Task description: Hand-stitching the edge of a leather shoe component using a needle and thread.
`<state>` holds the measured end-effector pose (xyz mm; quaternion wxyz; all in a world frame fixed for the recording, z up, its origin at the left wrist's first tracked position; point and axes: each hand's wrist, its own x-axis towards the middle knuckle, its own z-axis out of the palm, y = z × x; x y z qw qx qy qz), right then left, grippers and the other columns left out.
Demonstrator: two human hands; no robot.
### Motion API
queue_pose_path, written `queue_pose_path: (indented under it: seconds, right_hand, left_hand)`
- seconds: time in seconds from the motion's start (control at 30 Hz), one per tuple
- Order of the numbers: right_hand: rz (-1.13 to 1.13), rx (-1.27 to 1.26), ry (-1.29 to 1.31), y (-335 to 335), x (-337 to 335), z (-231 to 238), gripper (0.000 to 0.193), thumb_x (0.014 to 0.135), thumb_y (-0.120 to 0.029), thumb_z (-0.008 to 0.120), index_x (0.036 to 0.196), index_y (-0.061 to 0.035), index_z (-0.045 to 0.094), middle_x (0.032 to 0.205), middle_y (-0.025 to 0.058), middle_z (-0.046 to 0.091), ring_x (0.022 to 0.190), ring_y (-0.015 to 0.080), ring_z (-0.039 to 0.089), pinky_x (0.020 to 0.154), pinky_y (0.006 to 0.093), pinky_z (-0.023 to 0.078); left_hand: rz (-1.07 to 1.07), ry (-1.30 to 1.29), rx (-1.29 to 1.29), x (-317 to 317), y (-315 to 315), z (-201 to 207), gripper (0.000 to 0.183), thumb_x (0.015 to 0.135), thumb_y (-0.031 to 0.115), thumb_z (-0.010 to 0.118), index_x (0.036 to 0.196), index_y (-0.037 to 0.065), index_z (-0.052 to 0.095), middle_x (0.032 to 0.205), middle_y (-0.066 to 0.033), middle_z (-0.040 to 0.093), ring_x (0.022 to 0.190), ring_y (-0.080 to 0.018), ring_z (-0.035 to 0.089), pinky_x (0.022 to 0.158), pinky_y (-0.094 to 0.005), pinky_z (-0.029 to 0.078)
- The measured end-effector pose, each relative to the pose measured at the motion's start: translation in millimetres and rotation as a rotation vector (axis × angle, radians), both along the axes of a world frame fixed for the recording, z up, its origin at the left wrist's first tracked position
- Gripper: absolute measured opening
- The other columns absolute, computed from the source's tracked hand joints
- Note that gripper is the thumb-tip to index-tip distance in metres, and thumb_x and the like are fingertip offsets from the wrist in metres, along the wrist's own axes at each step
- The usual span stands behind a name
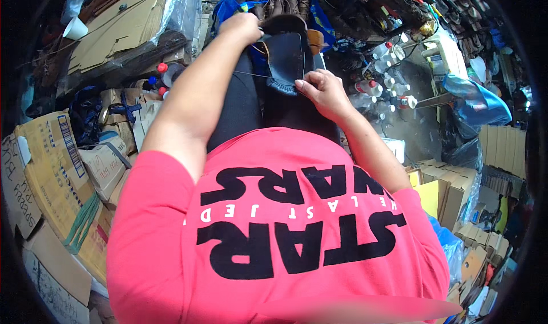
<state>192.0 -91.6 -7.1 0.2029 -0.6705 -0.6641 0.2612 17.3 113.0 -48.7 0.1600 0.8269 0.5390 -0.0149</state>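
A black leather piece, shaped like part of a shoe, lies over my lap with a puckered, stitched lower edge. Behind it curves a dark brown piece, apparently of the same work. My left hand is closed by its upper left side; what the fingers grip is hidden. At the lower right edge, my right hand pinches thumb against forefinger, its hold too small to make out. Fine thread stretches leftward from the leather above my dark trousers.
A blue bag with brown shoe-like shapes stands beyond my knees. Several plastic bottles crowd the right side. Flattened cardboard and a worn carton fill the left. More boxes and a blue plastic sheet are at right.
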Motion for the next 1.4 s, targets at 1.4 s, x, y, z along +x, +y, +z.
queue_pose_path:
  seconds: [1.4]
  right_hand:
    - [0.044,-0.062,0.321,7,8,-9,0.024,0.083,-0.024,0.071,0.080,-0.0011,0.064,0.074,0.0022,0.053,0.071,0.0121,0.051,0.064,0.0276,0.041]
  left_hand:
    - [-0.404,-0.666,-0.030,-33,-155,36,0.026,0.074,0.027,0.075,0.086,0.005,0.067,0.085,-0.0082,0.060,0.078,-0.0263,0.061,0.067,-0.0332,0.048]
